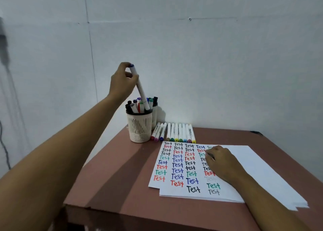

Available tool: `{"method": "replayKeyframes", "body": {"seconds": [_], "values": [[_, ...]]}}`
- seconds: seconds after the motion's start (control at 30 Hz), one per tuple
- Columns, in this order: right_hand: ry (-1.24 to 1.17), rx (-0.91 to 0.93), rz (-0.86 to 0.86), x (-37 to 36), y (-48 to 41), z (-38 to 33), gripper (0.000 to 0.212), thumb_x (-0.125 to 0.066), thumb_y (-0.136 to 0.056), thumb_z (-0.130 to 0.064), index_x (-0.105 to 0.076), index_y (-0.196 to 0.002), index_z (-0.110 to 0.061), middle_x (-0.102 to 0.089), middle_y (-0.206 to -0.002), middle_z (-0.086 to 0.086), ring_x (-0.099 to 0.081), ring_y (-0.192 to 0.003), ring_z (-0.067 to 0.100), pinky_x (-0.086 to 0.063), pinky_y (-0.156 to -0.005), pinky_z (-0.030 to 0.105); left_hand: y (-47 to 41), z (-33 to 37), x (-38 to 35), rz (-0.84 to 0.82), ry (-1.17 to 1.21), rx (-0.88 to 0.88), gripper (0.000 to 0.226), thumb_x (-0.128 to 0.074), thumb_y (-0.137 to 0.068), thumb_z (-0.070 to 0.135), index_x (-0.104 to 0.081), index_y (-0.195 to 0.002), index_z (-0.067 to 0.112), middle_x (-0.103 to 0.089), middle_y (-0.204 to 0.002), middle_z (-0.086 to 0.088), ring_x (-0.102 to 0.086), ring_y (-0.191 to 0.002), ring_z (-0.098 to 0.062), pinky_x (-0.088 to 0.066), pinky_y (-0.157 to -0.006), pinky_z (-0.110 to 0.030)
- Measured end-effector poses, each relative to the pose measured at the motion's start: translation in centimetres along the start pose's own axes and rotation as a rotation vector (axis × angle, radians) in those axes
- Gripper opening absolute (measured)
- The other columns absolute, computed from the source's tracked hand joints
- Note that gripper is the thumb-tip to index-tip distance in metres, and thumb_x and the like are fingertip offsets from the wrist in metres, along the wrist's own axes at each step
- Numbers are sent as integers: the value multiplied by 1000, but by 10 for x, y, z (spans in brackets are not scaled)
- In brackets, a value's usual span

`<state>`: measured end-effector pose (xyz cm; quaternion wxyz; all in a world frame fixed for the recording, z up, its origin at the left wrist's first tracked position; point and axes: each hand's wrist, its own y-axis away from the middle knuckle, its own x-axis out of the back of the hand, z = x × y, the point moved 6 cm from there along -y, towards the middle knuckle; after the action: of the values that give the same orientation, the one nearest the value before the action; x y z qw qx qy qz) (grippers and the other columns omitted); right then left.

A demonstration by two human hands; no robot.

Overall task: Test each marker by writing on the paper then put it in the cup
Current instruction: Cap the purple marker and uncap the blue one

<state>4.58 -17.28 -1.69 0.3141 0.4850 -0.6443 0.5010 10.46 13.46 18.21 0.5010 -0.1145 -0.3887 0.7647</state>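
My left hand (122, 84) is raised above the cream slotted cup (139, 126) and pinches the top of a white marker (140, 89) with a blue cap end. That marker slants down, its lower end inside the cup among several other markers. A row of several white markers (180, 132) lies on the table just behind the paper. The white paper (244, 162) carries columns of the word "Test" in black, red, blue and green. My right hand (222, 162) rests on the paper with its fingers curled, knuckles up; I cannot see anything in it.
The brown table (113, 169) stands against a white wall; its front edge runs near the bottom of the view. A second holder with dark markers (154, 106) stands right behind the cup. Dark cables hang down the wall at far left.
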Motion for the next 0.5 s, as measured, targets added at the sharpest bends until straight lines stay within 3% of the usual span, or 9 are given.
{"method": "replayKeyframes", "body": {"seconds": [0.27, 0.37, 0.43, 0.5], "values": [[13, 9, 9, 0, -1, 0, 37, -41, -99, -30, -60, -127, -17, -56, -132, 3, -51, -118, 20, -42, -96, 30, -5, -7, -13, -89, -148, -53, 34, -52, -91, 11, -45, -124, 13, -61, -93, -8, -58, -73, -24, -46, -53, -23], [25, 9, 15, 0, -1, 0, 37, -41, -99, -30, -60, -128, -17, -55, -133, 2, -50, -119, 20, -41, -95, 29, 4, -22, -23, -143, -225, -58, 36, -51, -91, 8, -37, -123, 15, -60, -79, -13, -54, -60, -24, -45, -49, -24], [28, 5, 14, 1, -1, 0, 37, -41, -99, -30, -59, -129, -17, -54, -134, 2, -50, -120, 20, -41, -96, 29, 10, -33, -31, -209, -326, -66, 30, -53, -90, 10, -38, -115, 14, -61, -75, -17, -54, -58, -28, -45, -55, -32], [26, 7, 17, 1, -2, 0, 37, -42, -98, -30, -59, -129, -17, -54, -135, 3, -50, -120, 21, -41, -97, 30, 16, -43, -39, -251, -492, -98, 26, -54, -90, 16, -42, -112, 12, -64, -83, -16, -56, -68, -31, -45, -68, -37]]}}
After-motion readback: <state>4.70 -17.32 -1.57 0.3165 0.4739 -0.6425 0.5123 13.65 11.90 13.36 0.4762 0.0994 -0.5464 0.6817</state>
